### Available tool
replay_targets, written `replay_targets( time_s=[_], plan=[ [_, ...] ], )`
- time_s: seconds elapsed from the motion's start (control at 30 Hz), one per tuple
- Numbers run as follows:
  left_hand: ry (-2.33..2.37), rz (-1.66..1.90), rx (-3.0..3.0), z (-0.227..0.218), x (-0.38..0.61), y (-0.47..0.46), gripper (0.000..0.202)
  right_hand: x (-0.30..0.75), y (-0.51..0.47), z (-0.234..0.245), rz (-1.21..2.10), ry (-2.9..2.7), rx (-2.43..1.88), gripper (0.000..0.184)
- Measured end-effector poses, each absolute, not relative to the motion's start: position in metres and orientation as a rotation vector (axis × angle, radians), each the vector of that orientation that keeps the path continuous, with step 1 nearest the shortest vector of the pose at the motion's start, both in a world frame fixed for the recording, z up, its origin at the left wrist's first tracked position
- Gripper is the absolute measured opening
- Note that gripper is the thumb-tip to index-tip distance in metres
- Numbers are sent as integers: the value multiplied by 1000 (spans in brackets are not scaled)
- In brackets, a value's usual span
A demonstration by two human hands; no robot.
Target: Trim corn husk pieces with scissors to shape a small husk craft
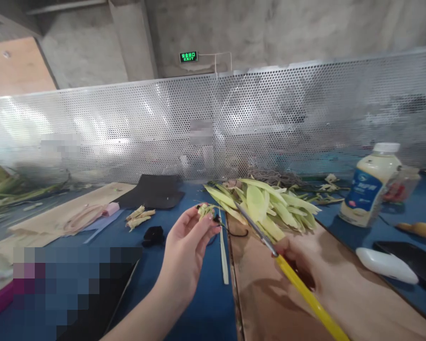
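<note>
My left hand (186, 246) is closed, pinching a small pale-green bundle (206, 210) of what looks like plant husk between thumb and fingertips. A dark thread (236, 233) trails from it to the right. My right hand (324, 274), partly blurred, is closed on a slim tool with a yellow handle (305, 289) and a thin metal shaft; its exact kind I cannot make out. The shaft points up and left, in front of a pile of pale-green husk strips (270, 201). One narrow strip (223, 255) lies on the blue table, right of my left wrist.
A brown board (259, 303) lies under my right hand. To the right stand a white-capped bottle (369, 187), a white rounded object (386, 265) and a dark flat object (412, 258). Leftward are black sheets (152, 189), short husk pieces (138, 218) and beige paper (57, 218). A perforated metal panel (145, 128) closes the back.
</note>
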State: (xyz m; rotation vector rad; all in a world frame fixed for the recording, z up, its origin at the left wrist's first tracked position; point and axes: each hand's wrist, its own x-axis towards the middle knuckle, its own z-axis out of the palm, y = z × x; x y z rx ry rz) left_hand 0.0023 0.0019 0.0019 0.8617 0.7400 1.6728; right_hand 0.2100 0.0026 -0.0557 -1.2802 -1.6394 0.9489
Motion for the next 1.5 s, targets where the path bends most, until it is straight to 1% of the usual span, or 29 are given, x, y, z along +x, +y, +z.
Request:
replay_targets(
  time_s=[0.1, 0.17, 0.27, 0.33, 0.4, 0.43, 0.5, 0.6, 0.67, 0.87, 1.03, 1.27, 1.5],
  plan=[
    [707, 1706, 864, 4, 2, 1, 12, 211, -6, -45, 864, -1743, -1287, 16],
    [700, 1718, 863, 5, 2, 1, 12, 212, -12, -36, 634, -1893, -1335, 18],
    [707, 1700, 871, 5, 1, 0, 12, 212, -16, -26, 159, -2069, -1476, 13],
    [708, 1700, 862, 6, 2, -1, 12, 211, -16, -23, -110, -2116, -1527, 12],
    [705, 1703, 858, 6, 2, -2, 12, 211, -15, -23, -270, -2106, -1539, 16],
    [704, 1704, 863, 5, 2, -3, 12, 211, -14, -24, -297, -2094, -1545, 19],
    [707, 1702, 885, 5, 1, -4, 11, 212, -12, -28, -252, -2077, -1549, 24],
    [723, 1694, 916, 5, 1, -5, 12, 215, -8, -36, -82, -2074, -1502, 24],
    [724, 1696, 923, 6, 1, -5, 12, 217, -6, -42, -29, -2066, -1462, 26],
    [711, 1706, 924, 6, 2, -6, 11, 217, -5, -46, -63, -2011, -1412, 30],
    [708, 1705, 930, 5, 2, -6, 12, 215, -6, -41, -42, -2066, -1395, 25],
    [737, 1709, 898, 6, 2, -8, 14, 216, -5, -43, -121, -2055, -1412, 26],
    [742, 1715, 902, 8, 3, -7, 14, 217, -6, -44, -132, -2051, -1416, 26]
  ],
)
